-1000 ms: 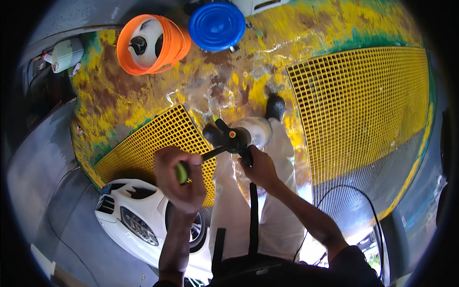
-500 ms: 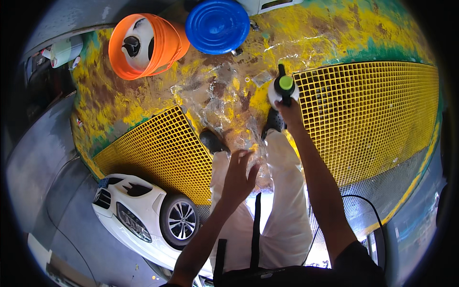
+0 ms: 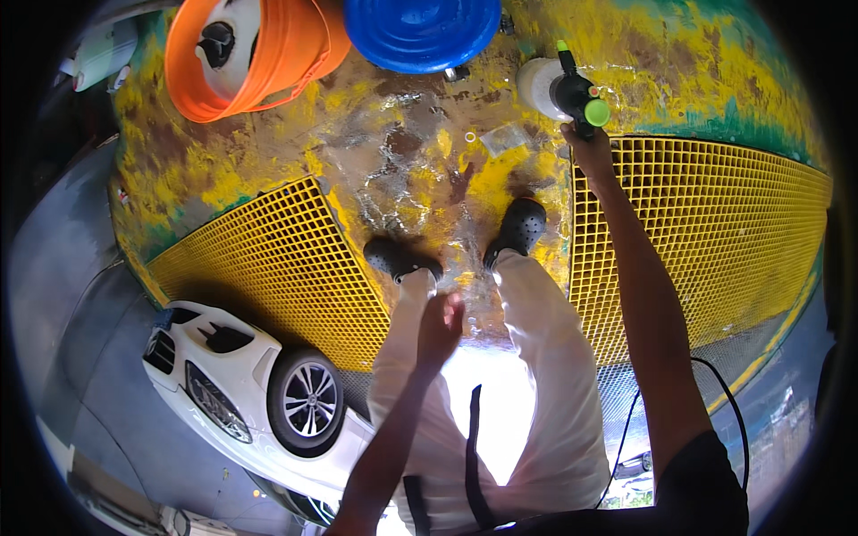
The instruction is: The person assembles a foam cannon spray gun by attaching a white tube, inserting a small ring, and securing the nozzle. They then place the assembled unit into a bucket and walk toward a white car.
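My right hand point(image 3: 589, 153) is closed on the black handle of a pump spray bottle point(image 3: 545, 87), out over the floor near the right-hand grating. The bottle has a white body, a black head and lime-green parts; it is tilted, its body pointing to the far left. Low in front of my left leg hangs my left hand point(image 3: 438, 329), its fingers loosely bent, with nothing visible in it.
An orange bucket point(image 3: 275, 67) and a blue round lid point(image 3: 422, 36) are at the far side. Yellow gratings point(image 3: 706, 223) flank my black clogs point(image 3: 521, 223). A white car point(image 3: 219, 371) stands at the lower left. A clear plastic piece point(image 3: 505, 140) lies on the floor.
My right hand has moved forward and to the right with the spray bottle, which has tipped over from its earlier pose. My left hand's spread fingers have curled in.
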Demonstrator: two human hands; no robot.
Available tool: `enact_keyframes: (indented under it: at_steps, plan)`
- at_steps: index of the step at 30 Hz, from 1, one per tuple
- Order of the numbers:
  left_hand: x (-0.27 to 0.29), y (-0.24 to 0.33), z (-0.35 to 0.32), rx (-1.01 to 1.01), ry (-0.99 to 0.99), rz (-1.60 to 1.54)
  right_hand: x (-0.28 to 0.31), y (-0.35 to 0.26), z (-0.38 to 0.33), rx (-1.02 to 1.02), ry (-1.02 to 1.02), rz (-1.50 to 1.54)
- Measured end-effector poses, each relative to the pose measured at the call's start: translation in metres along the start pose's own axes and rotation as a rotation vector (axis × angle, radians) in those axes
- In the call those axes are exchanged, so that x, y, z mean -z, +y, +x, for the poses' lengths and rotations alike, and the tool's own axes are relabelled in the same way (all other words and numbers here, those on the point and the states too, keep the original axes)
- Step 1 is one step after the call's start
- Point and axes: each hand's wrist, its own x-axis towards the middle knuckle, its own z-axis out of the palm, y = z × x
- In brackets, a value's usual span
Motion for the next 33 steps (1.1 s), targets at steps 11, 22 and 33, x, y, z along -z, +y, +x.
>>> enact_keyframes:
  at_steps: [11, 22, 33]
  plan:
    - [-0.118, -0.066, 0.370, -0.423, 0.338, 0.101, 0.008, 0.014, 0.005, 0.164, -0.109, 0.106]
    - [-0.108, -0.050, 0.386, -0.242, 0.051, 0.017, 0.005, 0.027, -0.005, 0.282, 0.081, -0.150]
    - [-0.093, -0.024, 0.323, -0.211, -0.136, -0.429, -0.005, 0.002, -0.012, 0.134, 0.144, -0.151]
